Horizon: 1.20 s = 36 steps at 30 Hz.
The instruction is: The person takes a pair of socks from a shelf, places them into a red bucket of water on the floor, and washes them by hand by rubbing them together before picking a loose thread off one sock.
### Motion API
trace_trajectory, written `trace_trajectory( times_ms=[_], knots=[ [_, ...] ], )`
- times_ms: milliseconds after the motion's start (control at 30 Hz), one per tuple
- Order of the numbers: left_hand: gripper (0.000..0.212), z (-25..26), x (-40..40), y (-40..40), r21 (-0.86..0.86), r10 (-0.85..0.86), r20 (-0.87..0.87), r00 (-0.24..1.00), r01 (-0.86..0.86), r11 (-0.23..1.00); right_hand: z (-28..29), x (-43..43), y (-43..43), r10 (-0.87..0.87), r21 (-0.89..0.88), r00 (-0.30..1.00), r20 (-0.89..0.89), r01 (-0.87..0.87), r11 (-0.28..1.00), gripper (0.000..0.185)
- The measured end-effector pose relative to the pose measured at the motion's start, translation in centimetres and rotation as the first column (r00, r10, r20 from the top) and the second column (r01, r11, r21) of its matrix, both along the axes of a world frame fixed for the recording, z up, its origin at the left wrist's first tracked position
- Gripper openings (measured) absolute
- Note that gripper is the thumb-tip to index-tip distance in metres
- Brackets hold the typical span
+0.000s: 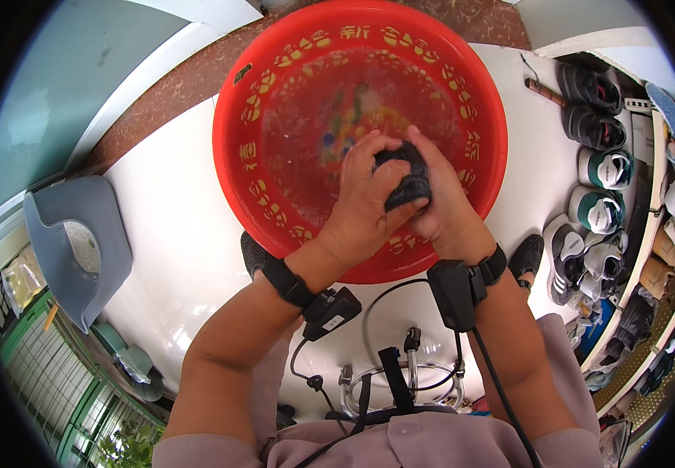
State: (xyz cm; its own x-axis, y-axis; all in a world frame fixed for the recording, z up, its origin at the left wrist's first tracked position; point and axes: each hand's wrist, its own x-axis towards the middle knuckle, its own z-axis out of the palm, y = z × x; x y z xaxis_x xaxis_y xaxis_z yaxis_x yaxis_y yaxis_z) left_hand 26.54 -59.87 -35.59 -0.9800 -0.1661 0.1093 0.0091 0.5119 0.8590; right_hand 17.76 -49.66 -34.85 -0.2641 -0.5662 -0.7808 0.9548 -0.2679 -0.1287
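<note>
A large red plastic basin (235,231) with a yellow pattern stands on the floor before me, holding cloudy water. Over its near right part, my left hand (372,187) and my right hand (443,199) press a dark, wet bundle (407,178), possibly cloth, between them. The left fingers curl over its top and left side. My right hand supports it from the right, its palm partly hidden. Blurred green, yellow and blue shapes show in the basin beyond the hands; whether they are print or objects I cannot tell.
Several shoes (600,169) line the floor at right, beside a shoe rack (635,281). A grey-blue plastic stool (112,216) lies on its side at left, near a green metal grille (74,409). A chrome frame with casters (410,374) is close to my body. Cables hang from both wrist devices.
</note>
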Motion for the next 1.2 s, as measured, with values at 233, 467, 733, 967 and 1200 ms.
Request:
trace_trajectory(
  times_ms=[233,467,733,967,1200],
  knots=[
    [0.026,2.0,-2.1,1.1,0.019,0.196,-0.032,0.980,-0.195,0.981,0.4,-0.5,-0.5,-0.059,-0.045,0.998,-0.007,0.058,0.997,0.029],
    [0.036,1.7,-4.1,-0.3,0.340,0.425,0.310,0.851,-0.516,0.786,0.7,1.5,-1.2,0.333,0.364,0.897,-0.290,-0.218,0.905,0.041],
    [0.023,-3.3,-1.1,-8.1,-0.423,0.419,0.085,0.904,-0.348,0.837,0.7,-0.1,-0.3,0.903,0.890,-0.130,-0.409,0.160,0.427,0.041],
    [0.034,-5.4,2.1,-5.8,-0.414,0.074,0.372,0.925,0.094,0.905,-5.7,1.8,0.8,0.818,0.938,-0.567,-0.093,0.224,0.262,0.021],
    [0.038,-2.5,0.7,-8.2,-0.346,0.173,0.444,0.879,-0.009,0.938,-2.4,-1.3,0.2,0.990,0.957,-0.079,-0.118,-0.275,0.092,0.027]
  ],
)
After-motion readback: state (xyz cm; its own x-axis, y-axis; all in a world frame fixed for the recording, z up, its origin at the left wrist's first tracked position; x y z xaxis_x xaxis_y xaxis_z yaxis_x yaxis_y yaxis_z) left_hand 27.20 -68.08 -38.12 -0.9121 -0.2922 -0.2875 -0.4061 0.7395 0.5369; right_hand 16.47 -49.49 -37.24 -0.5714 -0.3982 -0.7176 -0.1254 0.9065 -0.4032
